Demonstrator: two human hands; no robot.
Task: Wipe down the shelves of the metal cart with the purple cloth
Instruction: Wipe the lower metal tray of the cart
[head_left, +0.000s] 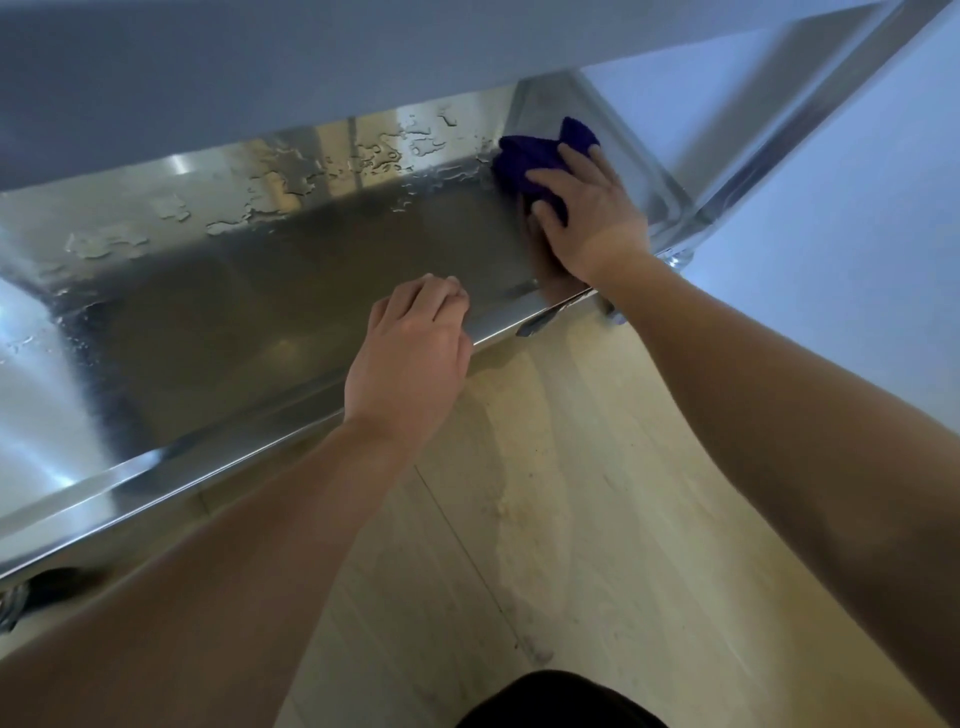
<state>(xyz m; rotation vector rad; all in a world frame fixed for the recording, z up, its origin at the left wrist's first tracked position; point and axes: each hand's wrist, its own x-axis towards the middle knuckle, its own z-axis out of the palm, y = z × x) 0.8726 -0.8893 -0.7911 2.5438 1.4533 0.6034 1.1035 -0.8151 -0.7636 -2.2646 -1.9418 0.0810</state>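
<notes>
Dark fabric (561, 699) sits at the bottom edge, above pale plank flooring (571, 493). Two bare forearms reach up to the lower shelf (234, 322) of the metal cart (737, 150). The left hand (410, 353) rests on the shelf's near lip, its fingers (436, 293) pressed together and curled over the edge. The right hand (587, 213) presses the purple cloth (530, 156) into the shelf's far right corner, fingers spread across the bunched fabric. Water beads (291, 182) lie along the far part of the shelf, left of the cloth.
</notes>
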